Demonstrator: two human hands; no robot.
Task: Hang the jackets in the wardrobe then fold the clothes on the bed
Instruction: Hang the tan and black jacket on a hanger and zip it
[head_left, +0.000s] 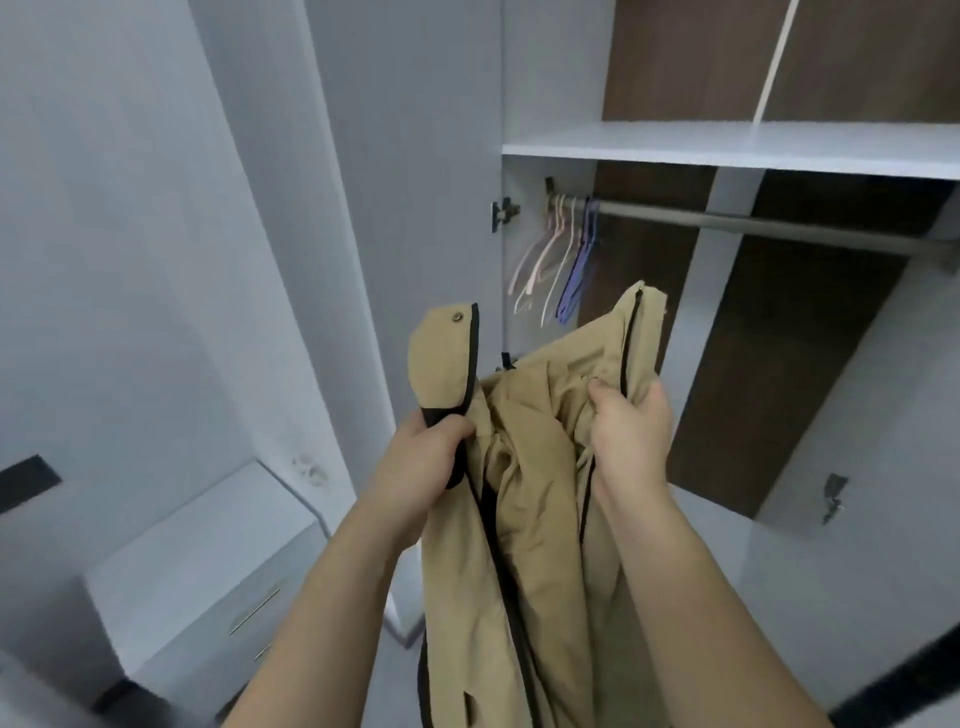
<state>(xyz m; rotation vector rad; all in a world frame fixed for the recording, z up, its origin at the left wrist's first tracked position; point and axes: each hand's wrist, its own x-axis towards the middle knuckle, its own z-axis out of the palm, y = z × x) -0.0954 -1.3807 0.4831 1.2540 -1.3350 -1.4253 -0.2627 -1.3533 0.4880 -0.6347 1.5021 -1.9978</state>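
Before the open white wardrobe (727, 150), a tan fabric jacket with black zip trim (524, 519) hangs between both hands: left hand (423, 462) grips its collar edge, right hand (631, 436) clutches bunched fabric; pastel plastic hangers (563, 254) hang on the grey metal rail (753, 223) beyond.

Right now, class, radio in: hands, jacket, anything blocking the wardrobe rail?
Left hand and right hand both grip tan jacket. Jacket not yet on a hanger. Empty hangers bunched at rail left end; rest of rail bare.

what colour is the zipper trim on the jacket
Black, against the tan jacket; clearest in the head view.
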